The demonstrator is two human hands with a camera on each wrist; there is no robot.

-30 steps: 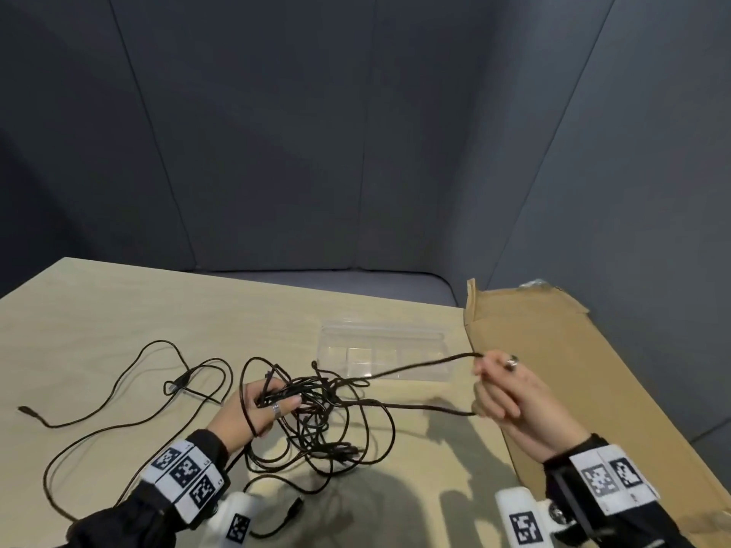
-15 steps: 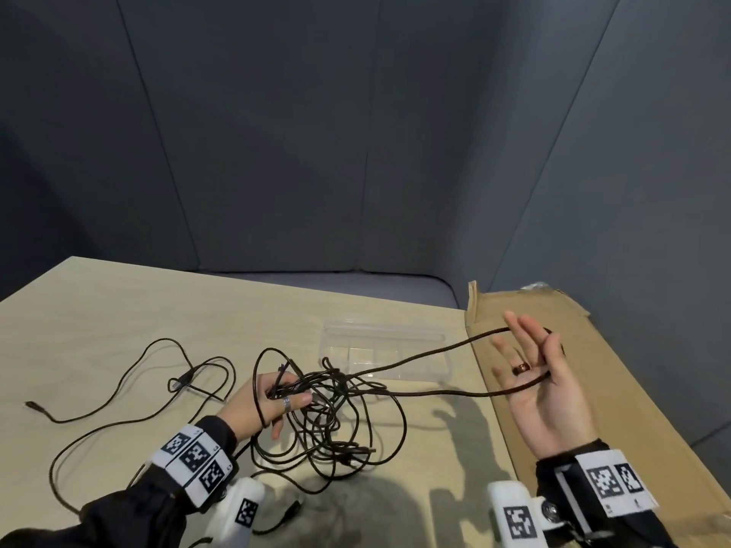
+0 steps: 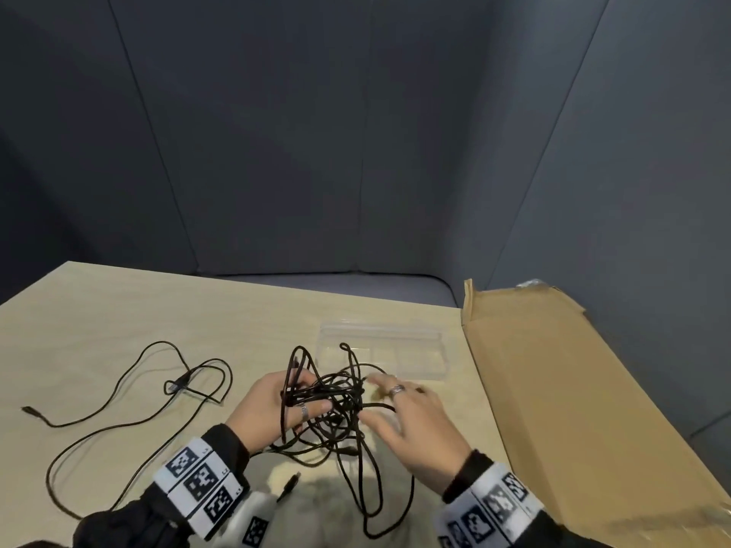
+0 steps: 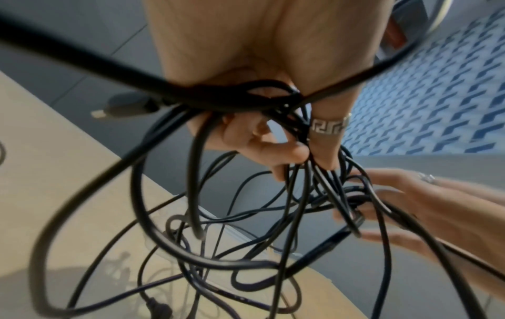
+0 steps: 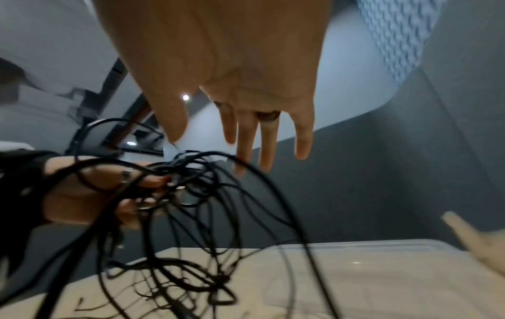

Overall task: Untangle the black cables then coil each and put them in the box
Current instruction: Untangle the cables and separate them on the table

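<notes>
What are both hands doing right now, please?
Left hand: grips the tangle of black cables.
Right hand: open, fingers straight at the tangle, gripping nothing.

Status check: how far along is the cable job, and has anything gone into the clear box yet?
Early stage. Done: one black cable already lies apart on the table, uncoiled. In hand: the left hand grips the tangled cables while the right hand, fingers straight, reaches into them. Left: separating the knot, coiling each cable and boxing them; the clear box holds no cable.
</notes>
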